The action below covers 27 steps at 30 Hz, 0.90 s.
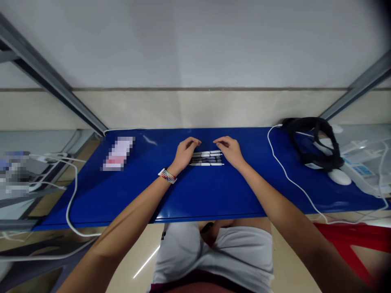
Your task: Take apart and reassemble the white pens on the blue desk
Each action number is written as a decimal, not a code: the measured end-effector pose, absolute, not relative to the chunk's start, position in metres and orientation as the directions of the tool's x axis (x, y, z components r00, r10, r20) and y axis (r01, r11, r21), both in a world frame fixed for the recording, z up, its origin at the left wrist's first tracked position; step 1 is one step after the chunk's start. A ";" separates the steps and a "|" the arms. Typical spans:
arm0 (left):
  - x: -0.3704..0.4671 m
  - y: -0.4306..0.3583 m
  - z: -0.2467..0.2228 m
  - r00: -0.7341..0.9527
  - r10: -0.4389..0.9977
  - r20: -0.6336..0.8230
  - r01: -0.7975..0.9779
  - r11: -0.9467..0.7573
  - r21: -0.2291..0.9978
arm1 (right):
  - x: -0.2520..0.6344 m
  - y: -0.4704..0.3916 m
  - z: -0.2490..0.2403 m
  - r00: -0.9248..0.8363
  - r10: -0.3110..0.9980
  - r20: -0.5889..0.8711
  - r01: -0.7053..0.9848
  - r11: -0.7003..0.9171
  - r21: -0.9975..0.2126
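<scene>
Several slim pens (207,158) lie side by side, roughly parallel, on the blue tabletop (210,191). At their left ends is my left hand (185,151), its fingers curled and the fingertips pointing right, just beyond the far pen. My right hand (229,148) mirrors it at the right ends, fingertips pointing left. Both hands have thumb and fingers drawn together; whether anything small is between them cannot be made out. A gap separates the two hands. A watch with a colourful band (168,176) is on my left wrist.
A blurred pink and white item (119,154) lies at the left of the table. On the right are a black headset with straps (314,142), a white cable (284,171) and clear plastic packaging (366,162). Metal posts flank the table.
</scene>
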<state>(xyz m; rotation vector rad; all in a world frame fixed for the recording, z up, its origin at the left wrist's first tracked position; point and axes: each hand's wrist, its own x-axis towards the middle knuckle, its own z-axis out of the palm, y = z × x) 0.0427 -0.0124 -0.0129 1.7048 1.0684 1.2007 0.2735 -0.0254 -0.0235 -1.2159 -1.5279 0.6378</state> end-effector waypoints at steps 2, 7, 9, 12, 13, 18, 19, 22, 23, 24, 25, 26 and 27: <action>0.047 -0.015 -0.013 0.149 0.946 0.286 0.131 -0.306 0.943 | 0.265 -0.028 -0.025 0.126 0.931 0.343 0.301 0.294 -0.907; 0.053 -0.019 -0.015 0.097 0.962 0.255 0.030 -0.259 0.965 | 0.251 -0.035 -0.026 0.185 0.944 0.274 0.209 0.234 -0.949; 0.054 -0.019 -0.017 0.086 0.966 0.244 0.026 -0.247 0.969 | 0.249 -0.035 -0.027 0.162 0.948 0.275 0.202 0.241 -0.949; 0.055 -0.018 -0.017 0.067 0.974 0.218 0.021 -0.220 0.975 | 0.247 -0.034 -0.030 0.111 0.953 0.282 0.230 0.252 -0.940; 0.055 -0.018 -0.017 0.063 0.976 0.210 0.023 -0.211 0.977 | 0.247 -0.034 -0.030 0.099 0.953 0.285 0.248 0.254 -0.935; 0.056 -0.020 -0.016 0.075 0.976 0.202 0.053 -0.206 0.977 | 0.244 -0.037 -0.030 0.060 0.943 0.326 0.332 0.289 -0.898; 0.056 -0.020 -0.016 0.078 0.976 0.204 0.052 -0.208 0.977 | 0.243 -0.038 -0.030 0.057 0.941 0.334 0.342 0.296 -0.892; 0.055 -0.019 -0.016 0.080 0.977 0.200 0.040 -0.203 0.978 | 0.242 -0.041 -0.028 0.052 0.937 0.344 0.354 0.305 -0.884; 0.055 -0.018 -0.017 0.079 0.977 0.197 0.034 -0.201 0.979 | 0.242 -0.041 -0.027 0.050 0.936 0.349 0.353 0.311 -0.883; 0.055 -0.018 -0.017 0.080 0.977 0.197 0.027 -0.200 0.980 | 0.242 -0.042 -0.026 0.046 0.933 0.357 0.352 0.320 -0.880; 0.055 -0.017 -0.017 0.081 0.977 0.198 0.017 -0.200 0.980 | 0.242 -0.043 -0.025 0.041 0.929 0.367 0.355 0.330 -0.875; 0.054 -0.017 -0.018 0.082 0.976 0.202 0.005 -0.203 0.979 | 0.243 -0.043 -0.024 0.033 0.925 0.379 0.362 0.343 -0.867; 0.054 -0.017 -0.018 0.084 0.975 0.205 -0.003 -0.206 0.979 | 0.244 -0.044 -0.023 0.020 0.920 0.392 0.375 0.357 -0.856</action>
